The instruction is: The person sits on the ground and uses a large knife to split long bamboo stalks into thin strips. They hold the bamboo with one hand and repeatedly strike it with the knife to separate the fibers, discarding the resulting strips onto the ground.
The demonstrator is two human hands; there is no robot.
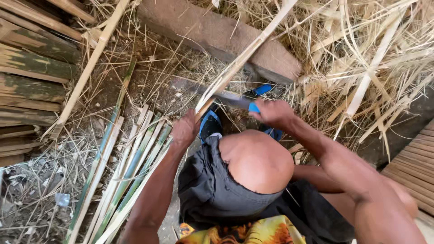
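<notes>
My left hand (pixel 184 131) grips the near end of a long pale bamboo strip (pixel 246 54) that slants up toward the top right. My right hand (pixel 273 113) is closed on the blue handle of a large knife (pixel 226 97), whose dull blade lies across the strip just above my left hand. The strip looks split along its length where the blade meets it. My raised knee in dark shorts sits between my arms, and blue sandals (pixel 210 124) show below the hands.
A bundle of green and pale split bamboo strips (pixel 131 171) lies on the ground at left. Stacked bamboo slats (pixel 31 68) sit at far left. A wooden block (pixel 217 34) lies ahead. Loose shavings (pixel 370 58) pile at right, by a slatted surface (pixel 416 167).
</notes>
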